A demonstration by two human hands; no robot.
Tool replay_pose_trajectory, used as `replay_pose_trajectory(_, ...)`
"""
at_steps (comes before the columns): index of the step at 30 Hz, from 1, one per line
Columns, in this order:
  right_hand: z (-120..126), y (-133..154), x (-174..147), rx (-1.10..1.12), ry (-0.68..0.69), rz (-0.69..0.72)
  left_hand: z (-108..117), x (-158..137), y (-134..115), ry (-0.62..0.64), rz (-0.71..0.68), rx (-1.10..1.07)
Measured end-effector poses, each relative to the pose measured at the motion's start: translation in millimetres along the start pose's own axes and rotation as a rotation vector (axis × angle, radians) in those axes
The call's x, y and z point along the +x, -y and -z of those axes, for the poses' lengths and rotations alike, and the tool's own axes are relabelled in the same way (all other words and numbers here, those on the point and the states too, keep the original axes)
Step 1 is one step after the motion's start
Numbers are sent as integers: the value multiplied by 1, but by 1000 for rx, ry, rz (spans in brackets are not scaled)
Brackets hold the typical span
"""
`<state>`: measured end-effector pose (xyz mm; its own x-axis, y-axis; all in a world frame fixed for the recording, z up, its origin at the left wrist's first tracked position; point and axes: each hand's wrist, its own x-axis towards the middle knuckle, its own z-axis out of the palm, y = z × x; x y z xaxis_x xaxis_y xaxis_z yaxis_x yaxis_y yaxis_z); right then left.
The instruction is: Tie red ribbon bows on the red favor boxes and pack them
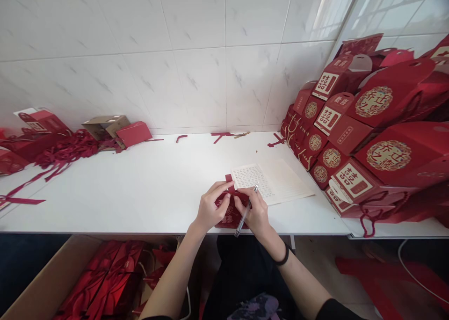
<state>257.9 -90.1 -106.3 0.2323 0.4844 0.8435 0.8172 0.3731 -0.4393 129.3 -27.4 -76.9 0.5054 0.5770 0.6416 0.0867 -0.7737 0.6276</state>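
Observation:
A small dark red packet [228,220] with raised characters lies at the table's front edge, partly hidden under both hands. My left hand [212,205] is closed at its top, thumb and fingers pinching a red strip [229,178] that sticks up from it. My right hand [258,213] is closed as well; a clear pen [242,223] is tucked through its fingers, tip pointing up and away. The right thumb and forefinger touch the packet's top edge beside the left thumb. Just behind the hands an open notebook [287,184] shows handwriting on its left page.
Red gift boxes [377,105] are stacked high at the right. A heap of red ribbons [70,148], a cardboard box [105,126] and a red box [134,134] sit at the left. Loose red strips [220,135] lie by the tiled wall. Below the table stands a carton [59,268] with red bags.

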Motion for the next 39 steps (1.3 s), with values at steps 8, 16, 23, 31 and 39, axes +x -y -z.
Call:
replay_pose_trajectory(8, 1, 0, 3, 15, 20, 11, 1, 0, 3, 18, -13, -7)
replay_pose_trajectory(16, -1, 2, 0, 62, 13, -15, 2, -1, 1, 16, 6, 0)
replay_pose_trajectory(23, 0, 2, 0, 107, 33, -61, 2, 1, 2, 14, 13, -14)
replay_pose_trajectory(31, 1, 7, 3, 128, 37, -62, 3, -1, 5, 39, 28, -14)
replay_pose_trajectory(39, 3, 5, 6, 134, 69, -74, 13, 6, 5, 179, -18, 9)
